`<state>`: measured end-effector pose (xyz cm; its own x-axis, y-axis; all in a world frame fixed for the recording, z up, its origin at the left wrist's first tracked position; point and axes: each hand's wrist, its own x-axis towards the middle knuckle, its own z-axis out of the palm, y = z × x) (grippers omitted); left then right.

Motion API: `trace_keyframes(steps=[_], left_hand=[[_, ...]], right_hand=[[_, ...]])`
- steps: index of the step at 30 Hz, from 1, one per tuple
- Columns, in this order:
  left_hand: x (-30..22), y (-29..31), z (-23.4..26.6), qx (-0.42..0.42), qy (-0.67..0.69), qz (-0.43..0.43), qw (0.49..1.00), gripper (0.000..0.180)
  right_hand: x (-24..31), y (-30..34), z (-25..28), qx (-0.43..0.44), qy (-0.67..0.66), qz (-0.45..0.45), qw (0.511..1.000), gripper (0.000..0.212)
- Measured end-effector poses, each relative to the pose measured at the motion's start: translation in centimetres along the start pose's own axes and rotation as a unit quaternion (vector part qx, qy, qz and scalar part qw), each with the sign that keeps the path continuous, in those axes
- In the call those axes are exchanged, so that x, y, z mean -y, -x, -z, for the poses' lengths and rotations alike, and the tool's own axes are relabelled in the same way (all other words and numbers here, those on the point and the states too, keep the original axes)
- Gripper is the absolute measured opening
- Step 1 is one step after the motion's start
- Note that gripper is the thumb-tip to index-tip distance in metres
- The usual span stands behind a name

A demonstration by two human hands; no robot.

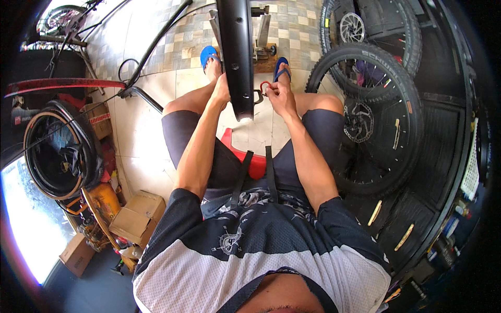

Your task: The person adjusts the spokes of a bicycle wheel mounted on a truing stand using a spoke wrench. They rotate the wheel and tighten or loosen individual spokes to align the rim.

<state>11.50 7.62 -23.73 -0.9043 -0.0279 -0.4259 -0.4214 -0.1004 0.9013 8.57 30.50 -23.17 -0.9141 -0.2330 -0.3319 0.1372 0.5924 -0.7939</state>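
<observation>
A black bare bicycle rim, edge-on with holes along its bed, stands upright between my knees. It sits in a wheel truing stand on a wooden base. My left hand is against the rim's left side, its fingers hidden by the rim. On the right side, my right hand pinches a small red spoke wrench close to the rim. A small dark bracket sits between that hand and the rim's edge.
Two tyred bicycle wheels with disc rotors lean at the right. Several tyres hang at left, above cardboard boxes. A red stool is beneath me. A dark frame tube and a red bar extend at upper left.
</observation>
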Motion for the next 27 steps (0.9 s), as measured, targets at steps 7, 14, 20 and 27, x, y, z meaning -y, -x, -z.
trace_keyframes(steps=[7,14,20,27], left_hand=[[4.0,-4.1,0.0,-0.078,-0.091,-0.034,0.992,0.034],[4.5,-4.2,0.1,-0.067,-0.036,0.013,0.997,0.037],[6.0,-4.8,0.0,-0.126,-0.110,-0.090,0.982,0.040],[1.6,-1.3,-0.6,-0.147,-0.108,-0.046,0.982,0.044]], right_hand=[[0.0,0.1,-0.1,0.000,0.042,0.006,0.999,0.028],[-1.1,-0.2,-0.8,0.003,0.032,0.048,0.998,0.028],[-1.3,-0.2,-0.6,0.018,0.058,0.005,0.998,0.030],[-1.2,-0.3,-0.6,0.027,0.043,0.003,0.999,0.032]])
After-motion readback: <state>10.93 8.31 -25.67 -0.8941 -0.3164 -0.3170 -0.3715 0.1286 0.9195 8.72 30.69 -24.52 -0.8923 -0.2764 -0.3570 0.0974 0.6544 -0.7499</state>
